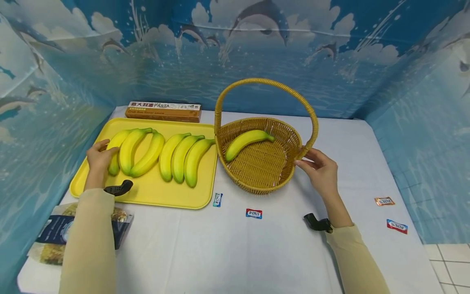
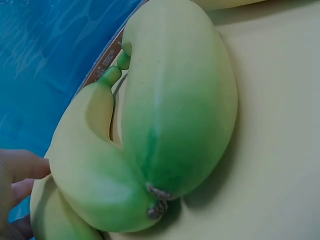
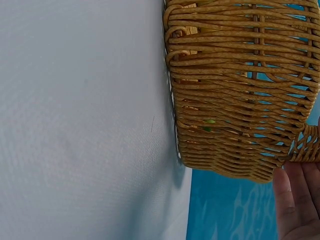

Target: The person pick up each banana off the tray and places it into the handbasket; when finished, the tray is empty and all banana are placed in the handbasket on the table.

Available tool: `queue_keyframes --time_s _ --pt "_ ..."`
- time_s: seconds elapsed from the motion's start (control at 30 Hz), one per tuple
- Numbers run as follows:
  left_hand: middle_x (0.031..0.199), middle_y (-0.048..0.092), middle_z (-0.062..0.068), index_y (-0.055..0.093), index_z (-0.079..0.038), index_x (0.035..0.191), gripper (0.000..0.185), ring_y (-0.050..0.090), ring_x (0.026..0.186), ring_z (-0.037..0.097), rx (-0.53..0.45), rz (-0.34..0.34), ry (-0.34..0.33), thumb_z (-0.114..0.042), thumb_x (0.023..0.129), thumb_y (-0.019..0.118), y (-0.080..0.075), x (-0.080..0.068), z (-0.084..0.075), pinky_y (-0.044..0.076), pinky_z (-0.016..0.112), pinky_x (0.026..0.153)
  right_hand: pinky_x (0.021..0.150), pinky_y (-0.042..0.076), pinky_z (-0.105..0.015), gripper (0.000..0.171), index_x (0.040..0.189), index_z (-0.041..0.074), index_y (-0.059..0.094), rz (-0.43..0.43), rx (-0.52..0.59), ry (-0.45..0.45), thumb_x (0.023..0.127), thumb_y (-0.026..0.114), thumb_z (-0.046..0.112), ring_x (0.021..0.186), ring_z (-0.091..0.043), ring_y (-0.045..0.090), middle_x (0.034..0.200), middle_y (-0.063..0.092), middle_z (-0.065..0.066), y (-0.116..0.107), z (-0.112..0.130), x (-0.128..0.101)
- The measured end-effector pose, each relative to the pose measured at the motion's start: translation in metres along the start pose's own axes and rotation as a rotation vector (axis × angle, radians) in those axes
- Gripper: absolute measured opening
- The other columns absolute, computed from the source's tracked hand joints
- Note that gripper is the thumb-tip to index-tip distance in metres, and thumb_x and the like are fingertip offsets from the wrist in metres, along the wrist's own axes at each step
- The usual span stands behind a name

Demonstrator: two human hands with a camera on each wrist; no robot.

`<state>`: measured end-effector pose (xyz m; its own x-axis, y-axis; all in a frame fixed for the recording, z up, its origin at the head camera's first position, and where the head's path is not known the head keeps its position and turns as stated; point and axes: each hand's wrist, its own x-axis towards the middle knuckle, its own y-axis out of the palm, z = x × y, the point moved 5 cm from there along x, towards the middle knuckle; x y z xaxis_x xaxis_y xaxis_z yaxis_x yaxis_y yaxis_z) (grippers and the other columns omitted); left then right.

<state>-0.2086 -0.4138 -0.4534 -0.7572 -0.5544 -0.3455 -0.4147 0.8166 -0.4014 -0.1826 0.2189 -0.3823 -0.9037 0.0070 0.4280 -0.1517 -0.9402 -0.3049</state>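
Observation:
My left hand (image 1: 98, 159) is at the left end of a yellow tray (image 1: 147, 196), its thumb and fingers pinching the leftmost banana (image 1: 114, 165). Two more bananas (image 1: 129, 150) lie against that one, and a separate row of three bananas (image 1: 180, 157) is to their right. In the left wrist view, fingertips (image 2: 30, 167) touch a banana at the left edge. A wicker basket (image 1: 257, 185) with a tall handle stands right of the tray, holding one banana (image 1: 246, 142). My right hand (image 1: 321, 171) grips its right rim at the handle's foot; in the right wrist view the fingers (image 3: 300, 195) meet the weave.
Behind the tray lies a pasta box (image 1: 163, 112). A food packet (image 1: 55, 237) is partly under the left forearm. Small wrapped candies, a blue one (image 1: 218, 200) and a red one (image 1: 253, 213), lie before the basket; two others (image 1: 384, 201) (image 1: 397, 226) lie far right.

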Motion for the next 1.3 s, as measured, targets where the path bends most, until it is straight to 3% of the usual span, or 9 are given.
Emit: queue_keyframes --time_s 0.3,0.47,0.6,0.77,0.97,1.17,1.3 --pt "0.158 0.029 0.003 0.04 -0.023 0.15 0.06 0.027 0.145 0.022 0.013 -0.035 -0.004 -0.027 0.095 0.061 -0.001 0.001 0.004 0.031 0.033 0.117 0.077 0.054 -0.013 0.039 0.117 -0.016 0.062 0.005 0.004 0.009 0.079 0.071 -0.013 0.092 0.009 0.064 0.113 0.065 -0.034 0.0 0.001 -0.001" --pt "0.15 0.039 -0.006 0.046 -0.025 0.147 0.058 0.029 0.143 0.018 -0.059 -0.104 -0.044 -0.023 0.092 0.065 -0.005 -0.002 0.002 0.034 0.029 0.114 0.078 0.054 -0.013 0.039 0.117 -0.016 0.062 0.01 0.006 0.018 0.079 0.071 -0.013 0.092 0.008 0.065 0.113 0.064 -0.034 0.0 0.0 -0.001" --pt "0.146 0.043 -0.01 0.05 -0.024 0.144 0.056 0.033 0.141 0.014 -0.161 -0.16 -0.032 -0.018 0.091 0.065 -0.007 -0.006 -0.007 0.036 0.026 0.113 0.077 0.054 -0.013 0.039 0.117 -0.016 0.062 0.005 0.006 0.014 0.079 0.071 -0.013 0.092 0.008 0.065 0.113 0.064 -0.034 0.0 0.0 -0.001" --pt "0.136 0.049 -0.013 0.054 -0.024 0.141 0.053 0.046 0.121 0.007 -0.2 -0.171 0.015 -0.02 0.09 0.068 -0.005 -0.017 -0.026 0.039 0.025 0.108 0.078 0.054 -0.013 0.039 0.117 -0.016 0.062 0.0 0.009 0.007 0.079 0.071 -0.013 0.092 0.009 0.064 0.113 0.064 -0.035 0.0 0.0 -0.001" --pt "0.118 0.053 -0.018 0.058 -0.024 0.137 0.05 0.045 0.103 0.0 -0.196 -0.167 0.161 -0.023 0.089 0.07 0.005 -0.046 -0.066 0.042 0.023 0.097 0.077 0.054 -0.012 0.038 0.116 -0.017 0.062 0.001 0.008 0.008 0.079 0.071 -0.012 0.091 0.009 0.064 0.112 0.064 -0.036 -0.001 -0.001 -0.001" --pt "0.11 0.058 -0.015 0.066 -0.019 0.128 0.044 0.051 0.093 0.002 -0.267 -0.158 0.37 -0.015 0.085 0.073 0.025 -0.094 -0.112 0.046 0.019 0.08 0.078 0.054 -0.012 0.038 0.116 -0.017 0.062 -0.002 0.006 0.008 0.08 0.071 -0.012 0.092 0.008 0.065 0.112 0.063 -0.036 -0.001 -0.001 -0.001" --pt "0.109 0.062 -0.013 0.069 -0.013 0.124 0.042 0.054 0.091 0.005 -0.29 -0.131 0.533 -0.01 0.083 0.075 0.042 -0.127 -0.129 0.048 0.015 0.072 0.078 0.054 -0.013 0.039 0.117 -0.016 0.062 0.002 -0.001 0.008 0.08 0.071 -0.011 0.093 0.008 0.065 0.113 0.064 -0.035 0.0 -0.001 -0.001"
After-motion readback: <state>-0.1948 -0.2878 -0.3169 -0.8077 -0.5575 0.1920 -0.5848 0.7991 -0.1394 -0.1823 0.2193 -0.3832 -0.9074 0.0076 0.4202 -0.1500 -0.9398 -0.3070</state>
